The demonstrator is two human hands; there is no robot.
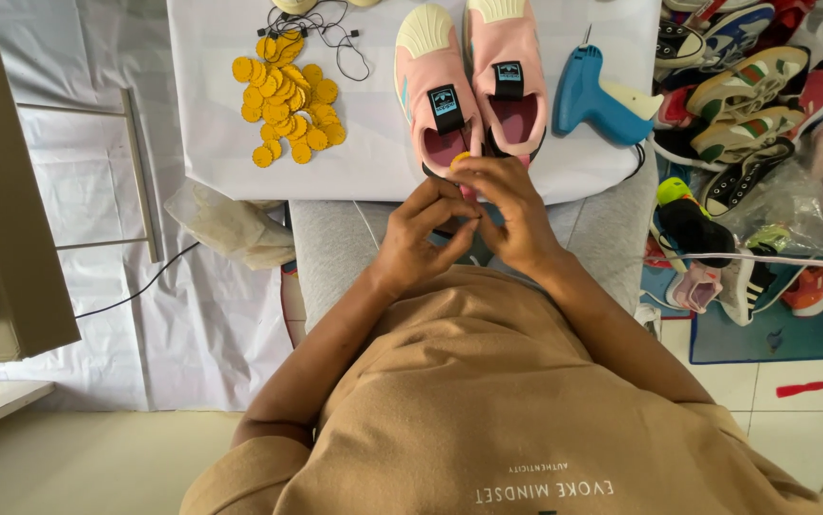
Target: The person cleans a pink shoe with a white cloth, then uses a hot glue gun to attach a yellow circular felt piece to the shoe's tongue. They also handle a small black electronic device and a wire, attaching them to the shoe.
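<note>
Both hands meet over the lap, just below the near edge of the white cloth-covered work board (220, 57). The left hand (416, 238) is curled, thumb and forefinger pinched together, apparently on a thin dark string that is too fine to make out. The right hand (511, 215) is likewise closed at the fingertips, nipping a small round yellow paper tag (460, 158) right at the heel of the pair of pink slip-on children's shoes with cream toe caps (473, 81), which sits at twelve o'clock from the hands. At ten o'clock lies a heap of matching yellow round tags (287, 100) with loose black strings; at one o'clock rests a blue plastic tagging gun (593, 95); at three o'clock, a pile of mixed sneakers (755, 124). In my judgement the tag could slip free, since the grip is only fingertip-deep.
</note>
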